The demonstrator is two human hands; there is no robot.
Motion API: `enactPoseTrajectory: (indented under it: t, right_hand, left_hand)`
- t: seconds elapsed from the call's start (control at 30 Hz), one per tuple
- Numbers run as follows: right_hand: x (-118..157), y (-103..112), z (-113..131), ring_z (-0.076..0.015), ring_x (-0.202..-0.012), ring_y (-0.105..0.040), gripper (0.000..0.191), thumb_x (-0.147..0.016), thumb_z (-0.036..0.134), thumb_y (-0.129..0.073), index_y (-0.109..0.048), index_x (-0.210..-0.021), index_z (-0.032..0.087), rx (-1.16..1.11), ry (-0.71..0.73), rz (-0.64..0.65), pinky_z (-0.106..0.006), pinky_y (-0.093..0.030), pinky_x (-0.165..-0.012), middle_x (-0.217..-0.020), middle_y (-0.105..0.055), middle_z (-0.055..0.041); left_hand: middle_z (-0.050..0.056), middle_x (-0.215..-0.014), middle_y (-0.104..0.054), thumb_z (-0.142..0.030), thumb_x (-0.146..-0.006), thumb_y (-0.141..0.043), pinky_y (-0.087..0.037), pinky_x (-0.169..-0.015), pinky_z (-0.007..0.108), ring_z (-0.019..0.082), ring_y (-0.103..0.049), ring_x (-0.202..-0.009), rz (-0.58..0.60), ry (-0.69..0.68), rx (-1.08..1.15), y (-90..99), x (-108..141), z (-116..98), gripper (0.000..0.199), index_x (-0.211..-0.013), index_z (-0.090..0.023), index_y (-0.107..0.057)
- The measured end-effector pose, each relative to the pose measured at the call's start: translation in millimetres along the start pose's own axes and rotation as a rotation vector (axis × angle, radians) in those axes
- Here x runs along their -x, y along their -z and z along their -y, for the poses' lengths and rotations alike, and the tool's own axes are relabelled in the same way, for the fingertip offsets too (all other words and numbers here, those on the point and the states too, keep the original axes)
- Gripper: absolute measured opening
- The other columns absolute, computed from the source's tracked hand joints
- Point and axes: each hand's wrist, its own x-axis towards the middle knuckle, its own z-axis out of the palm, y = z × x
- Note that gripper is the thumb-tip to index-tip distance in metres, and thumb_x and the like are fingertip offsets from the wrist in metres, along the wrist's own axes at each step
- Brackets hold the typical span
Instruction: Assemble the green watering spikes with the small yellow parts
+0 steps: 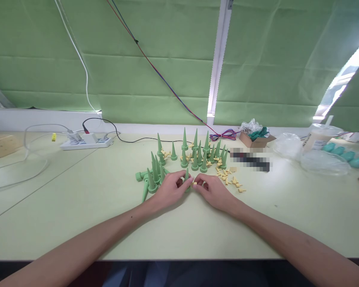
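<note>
My left hand (174,187) grips a green plastic spike (187,179), a cone on a round collar, held upright at the middle of the table. Just right of it, my right hand (211,189) pinches a small yellow plastic piece (194,183) close to the spike's side. Beyond both hands stand several more green spikes (184,143) with yellow pieces among them. By my left wrist other green spikes (152,183) stand or lie in a cluster. Loose yellow pieces (233,180) are scattered past my right hand.
A power strip (86,142) with plugs and cables lies at the back left. Toward the back right are a small cardboard box (255,139), bundled wire (224,134), a pixelated dark object (251,160), a drink cup (317,137) in plastic and teal pieces (348,155).
</note>
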Motion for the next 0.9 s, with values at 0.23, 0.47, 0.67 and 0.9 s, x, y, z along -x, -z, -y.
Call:
enactPoseTrajectory:
  t: [0.23,0.47,0.67,0.9]
  right_hand:
    - [-0.2,-1.1,-1.4,-0.0130,-0.060,-0.049,0.022,-0.094,0.027,-0.050,-0.058,-0.076,0.019,0.021,0.015,0.004,-0.025,-0.033,-0.058,-0.068,-0.060,0.0015]
    - [-0.2,-1.0,-0.5,-0.0127,-0.054,-0.044,0.035,-0.097,0.027,-0.044,-0.048,-0.063,0.020,0.069,0.026,0.032,-0.026,-0.031,-0.057,-0.058,-0.053,0.0022]
    - [-0.5,-1.1,0.4,-0.0133,-0.058,-0.048,0.026,-0.096,0.031,-0.048,-0.057,-0.075,0.020,0.043,0.000,0.001,-0.026,-0.033,-0.057,-0.067,-0.060,0.0013]
    - [0.3,0.7,3.1,-0.0125,-0.060,-0.050,0.009,-0.092,0.027,-0.055,-0.060,-0.089,0.020,-0.007,-0.009,-0.004,-0.026,-0.035,-0.058,-0.080,-0.065,0.0008]
  left_hand:
    - [-0.005,-0.052,-0.039,-0.042,-0.093,-0.047,-0.026,-0.048,0.023,0.011,-0.031,-0.050,0.034,0.004,-0.021,0.9,0.2,-0.4,0.033,-0.072,-0.017,-0.054]
    - [-0.005,-0.052,-0.038,-0.042,-0.091,-0.048,-0.025,-0.047,0.023,0.011,-0.031,-0.050,0.032,0.003,0.001,0.9,0.6,0.0,0.032,-0.071,-0.018,-0.053]
    - [-0.005,-0.052,-0.037,-0.043,-0.092,-0.048,-0.025,-0.047,0.023,0.011,-0.031,-0.051,0.013,0.019,0.019,-0.4,0.3,3.7,0.032,-0.071,-0.018,-0.049]
    - [-0.006,-0.051,-0.036,-0.043,-0.093,-0.047,-0.024,-0.047,0.023,0.011,-0.029,-0.050,0.020,0.040,0.013,-0.3,0.7,3.0,0.031,-0.075,-0.018,-0.054]
